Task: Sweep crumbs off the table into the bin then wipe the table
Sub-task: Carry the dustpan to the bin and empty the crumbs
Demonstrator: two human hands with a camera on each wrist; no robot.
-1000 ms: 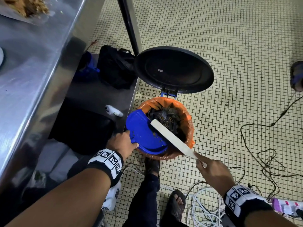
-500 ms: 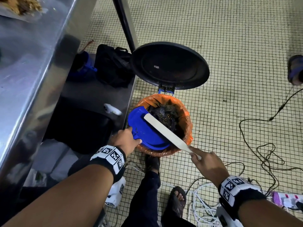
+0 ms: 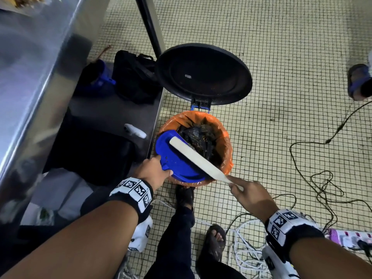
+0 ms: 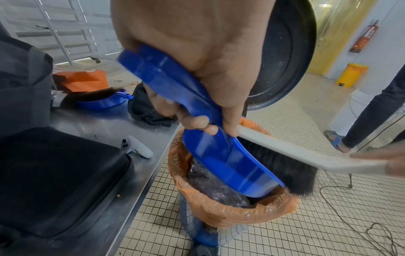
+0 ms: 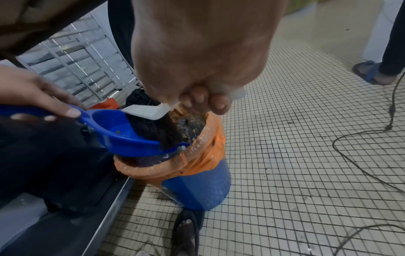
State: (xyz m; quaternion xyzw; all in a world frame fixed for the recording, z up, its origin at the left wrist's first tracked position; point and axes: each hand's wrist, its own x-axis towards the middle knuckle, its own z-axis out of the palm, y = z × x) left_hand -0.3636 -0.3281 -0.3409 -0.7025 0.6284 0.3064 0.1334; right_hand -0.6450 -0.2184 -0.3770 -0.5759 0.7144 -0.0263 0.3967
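The blue bin (image 5: 197, 187), lined with an orange bag (image 3: 225, 137), stands on the tiled floor (image 3: 281, 57) just beside the corner of the steel table (image 3: 30, 77), its black lid (image 3: 203, 73) tipped up behind it. Over the bin's near rim the left hand (image 3: 153, 172) grips the handle of a blue dustpan (image 3: 177, 164), fingers and thumb curled tightly round it, so that the pan tilts mouth-down into the bag. The right hand (image 3: 251, 196) is closed round the pale handle of a brush (image 3: 199, 158), whose dark bristles (image 4: 282, 166) press into the dustpan's mouth above the rubbish in the bin. A few brown crumbs (image 5: 119, 132) cling to the pan's inner face. On the table's lower shelf (image 3: 112, 109), beside the bin, lie a white controller (image 3: 135, 130), a black bag (image 3: 134, 77) and a second blue dustpan (image 4: 105, 102). Cables (image 3: 322, 188) trail across the floor on the bin's far side from the table. One sandalled foot (image 3: 184, 196) sits at the bin's base.
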